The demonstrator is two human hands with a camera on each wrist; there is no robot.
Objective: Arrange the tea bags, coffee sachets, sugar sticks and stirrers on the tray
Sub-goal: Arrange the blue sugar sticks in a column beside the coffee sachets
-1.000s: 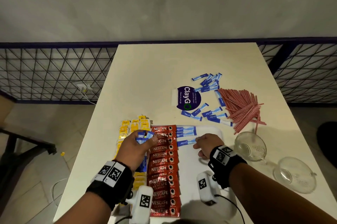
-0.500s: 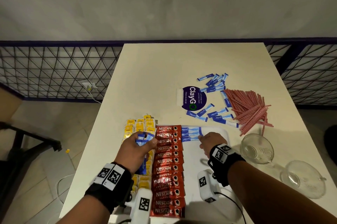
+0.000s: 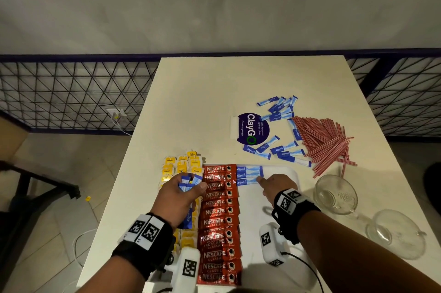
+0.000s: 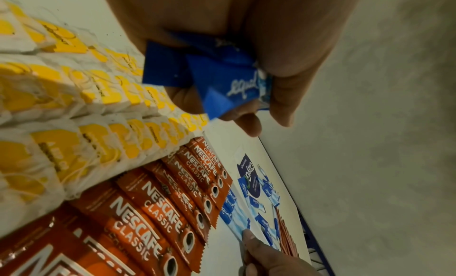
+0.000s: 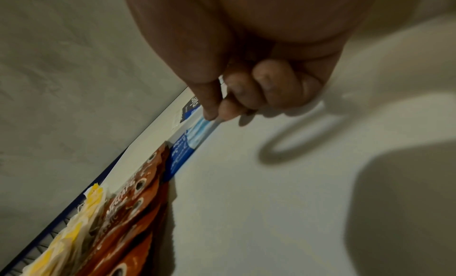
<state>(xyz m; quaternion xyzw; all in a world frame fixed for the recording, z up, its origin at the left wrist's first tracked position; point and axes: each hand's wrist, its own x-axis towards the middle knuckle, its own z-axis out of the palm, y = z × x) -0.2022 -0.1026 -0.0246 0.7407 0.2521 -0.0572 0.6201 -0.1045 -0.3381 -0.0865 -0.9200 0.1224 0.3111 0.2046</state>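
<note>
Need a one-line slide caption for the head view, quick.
Left hand holds spare sugar sticks while right hand aligns three on the tray.
</note>
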